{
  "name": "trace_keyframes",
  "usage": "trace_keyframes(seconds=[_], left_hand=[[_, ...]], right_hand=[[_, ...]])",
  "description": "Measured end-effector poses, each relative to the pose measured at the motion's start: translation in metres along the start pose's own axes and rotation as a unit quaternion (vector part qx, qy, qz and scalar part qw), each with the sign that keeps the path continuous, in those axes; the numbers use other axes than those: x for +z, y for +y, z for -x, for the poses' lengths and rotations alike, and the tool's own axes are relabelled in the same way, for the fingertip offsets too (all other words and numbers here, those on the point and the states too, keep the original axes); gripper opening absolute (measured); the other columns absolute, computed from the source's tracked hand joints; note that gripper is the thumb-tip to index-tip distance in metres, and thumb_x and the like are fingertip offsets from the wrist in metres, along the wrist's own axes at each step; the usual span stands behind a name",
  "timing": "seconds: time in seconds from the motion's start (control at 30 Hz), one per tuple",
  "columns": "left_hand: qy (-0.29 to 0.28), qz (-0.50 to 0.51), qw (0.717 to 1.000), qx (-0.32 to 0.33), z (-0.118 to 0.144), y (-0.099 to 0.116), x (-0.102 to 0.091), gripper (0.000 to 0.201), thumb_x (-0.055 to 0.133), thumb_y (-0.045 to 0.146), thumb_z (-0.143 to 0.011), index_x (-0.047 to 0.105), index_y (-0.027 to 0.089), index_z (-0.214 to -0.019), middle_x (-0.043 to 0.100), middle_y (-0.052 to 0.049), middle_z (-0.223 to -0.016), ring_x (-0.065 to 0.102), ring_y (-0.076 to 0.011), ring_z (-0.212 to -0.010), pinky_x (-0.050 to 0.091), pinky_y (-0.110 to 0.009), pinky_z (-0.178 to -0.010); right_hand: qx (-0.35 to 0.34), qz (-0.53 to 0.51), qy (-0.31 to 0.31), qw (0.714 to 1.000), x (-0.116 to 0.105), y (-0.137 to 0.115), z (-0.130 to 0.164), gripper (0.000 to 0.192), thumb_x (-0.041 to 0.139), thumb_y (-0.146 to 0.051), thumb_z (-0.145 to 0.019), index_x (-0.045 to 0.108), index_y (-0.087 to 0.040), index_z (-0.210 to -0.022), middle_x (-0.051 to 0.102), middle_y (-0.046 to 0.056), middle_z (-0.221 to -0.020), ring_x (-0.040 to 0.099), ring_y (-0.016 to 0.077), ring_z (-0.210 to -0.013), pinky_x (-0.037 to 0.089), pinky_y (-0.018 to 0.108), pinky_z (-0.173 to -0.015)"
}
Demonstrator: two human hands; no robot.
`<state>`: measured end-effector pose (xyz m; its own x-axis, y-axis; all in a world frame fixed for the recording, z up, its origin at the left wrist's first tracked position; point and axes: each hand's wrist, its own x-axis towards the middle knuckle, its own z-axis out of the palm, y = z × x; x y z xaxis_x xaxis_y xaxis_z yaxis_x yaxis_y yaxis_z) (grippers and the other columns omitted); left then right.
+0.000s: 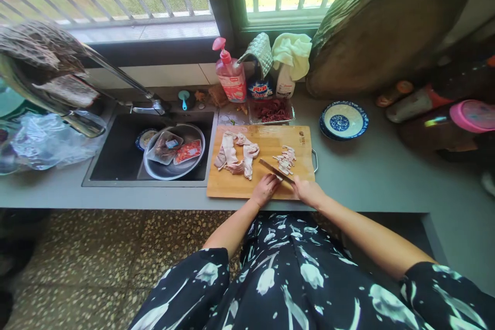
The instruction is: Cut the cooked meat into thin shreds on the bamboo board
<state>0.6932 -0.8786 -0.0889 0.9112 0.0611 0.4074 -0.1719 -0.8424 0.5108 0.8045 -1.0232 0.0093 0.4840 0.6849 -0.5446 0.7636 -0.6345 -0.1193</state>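
Observation:
A wooden cutting board (266, 185) lies on the grey counter in front of me. Large strips of raw pale meat (236, 154) lie on its left half, and a small pile of cut pieces (286, 159) sits on the right. My right hand (308, 192) grips the handle of a knife (275, 170), whose blade points left and away across the board. My left hand (265, 188) rests curled on the board's near edge, just beside the blade; whether it pins a piece of meat is hidden.
A sink (116, 162) on the left holds a metal basin (174, 167) with packaged meat. Behind the board stand a tray of red meat (273, 111), a pink soap bottle (231, 75) and cloths. A blue-patterned bowl (343, 120) sits right of the board.

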Motion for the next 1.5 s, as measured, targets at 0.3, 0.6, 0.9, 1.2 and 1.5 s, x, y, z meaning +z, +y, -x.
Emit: trace_keyframes(seconds=[0.3, 0.6, 0.9, 1.2, 1.5], left_hand=[[-0.016, 0.014, 1.000, -0.018, 0.005, -0.003, 0.003, 0.022, 0.042, 0.023, -0.085, 0.057, 0.018, -0.099, 0.059, -0.006, -0.097, 0.050, -0.0170, -0.101, 0.044, -0.037, -0.091], [0.012, -0.001, 0.999, -0.039, 0.010, 0.002, 0.007, 0.021, 0.045, 0.025, -0.084, 0.057, 0.015, -0.099, 0.056, -0.009, -0.098, 0.049, -0.0180, -0.100, 0.044, -0.036, -0.089], [-0.027, 0.006, 0.999, -0.032, 0.013, -0.002, 0.005, 0.023, 0.039, 0.023, -0.087, 0.057, 0.019, -0.100, 0.058, -0.007, -0.101, 0.050, -0.0174, -0.100, 0.046, -0.037, -0.086], [-0.004, 0.014, 0.999, -0.031, 0.013, 0.001, 0.006, 0.021, 0.041, 0.021, -0.086, 0.060, 0.018, -0.095, 0.059, -0.006, -0.098, 0.050, -0.0160, -0.101, 0.045, -0.037, -0.089], [0.006, 0.018, 0.999, -0.042, 0.010, 0.004, -0.002, 0.020, 0.044, 0.027, -0.085, 0.058, 0.018, -0.096, 0.059, -0.007, -0.093, 0.052, -0.0169, -0.094, 0.048, -0.036, -0.083]], right_hand=[[-0.014, 0.025, -0.032, 0.999, 0.010, 0.007, 0.016, 0.022, 0.026, -0.030, -0.089, 0.040, -0.016, -0.099, 0.062, 0.011, -0.080, 0.062, 0.0235, -0.073, 0.043, 0.030, -0.060], [0.005, 0.011, -0.016, 1.000, -0.010, -0.008, -0.015, 0.025, 0.028, -0.032, -0.089, 0.040, -0.014, -0.102, 0.062, 0.014, -0.086, 0.060, 0.0220, -0.080, 0.041, 0.027, -0.066], [-0.009, 0.002, -0.027, 1.000, 0.001, -0.001, 0.012, 0.029, 0.027, -0.035, -0.089, 0.040, -0.015, -0.105, 0.062, 0.013, -0.086, 0.061, 0.0228, -0.079, 0.042, 0.028, -0.064], [-0.014, 0.013, -0.024, 1.000, 0.001, -0.019, -0.005, 0.022, 0.028, -0.024, -0.088, 0.042, -0.013, -0.101, 0.062, 0.014, -0.082, 0.061, 0.0233, -0.077, 0.044, 0.031, -0.064], [0.009, -0.010, -0.006, 1.000, -0.007, -0.002, 0.003, 0.028, 0.027, -0.036, -0.089, 0.040, -0.015, -0.102, 0.062, 0.012, -0.082, 0.061, 0.0236, -0.076, 0.043, 0.029, -0.062]])
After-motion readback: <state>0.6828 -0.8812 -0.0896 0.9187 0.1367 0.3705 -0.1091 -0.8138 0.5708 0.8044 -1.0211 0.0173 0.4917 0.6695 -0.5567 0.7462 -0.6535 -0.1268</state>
